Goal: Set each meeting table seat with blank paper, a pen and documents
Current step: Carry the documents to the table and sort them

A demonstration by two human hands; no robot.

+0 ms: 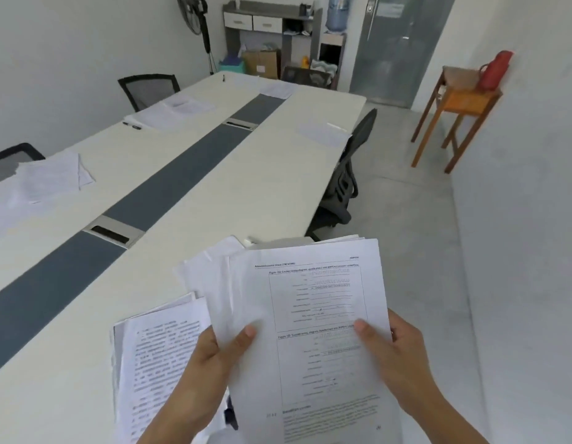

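Both hands hold a thick stack of printed documents [313,318] above the near right corner of the long white meeting table [195,200]. My left hand [211,357] grips its left edge, thumb on top; my right hand [397,354] grips its right edge. Under the stack, a pile of text pages [156,357] lies on the table. Paper sets lie at other seats: near left [50,176], far left [175,112], far right [323,133] and far end [276,88]. Black pens [131,125] lie beside the far left set.
A dark grey strip [169,190] with cable boxes runs down the table's middle. Black mesh chairs stand at the left [150,88] and right [345,184] sides. A wooden stool [454,113] with a red flask is by the right wall; shelves and a water dispenser [337,14] stand at the back.
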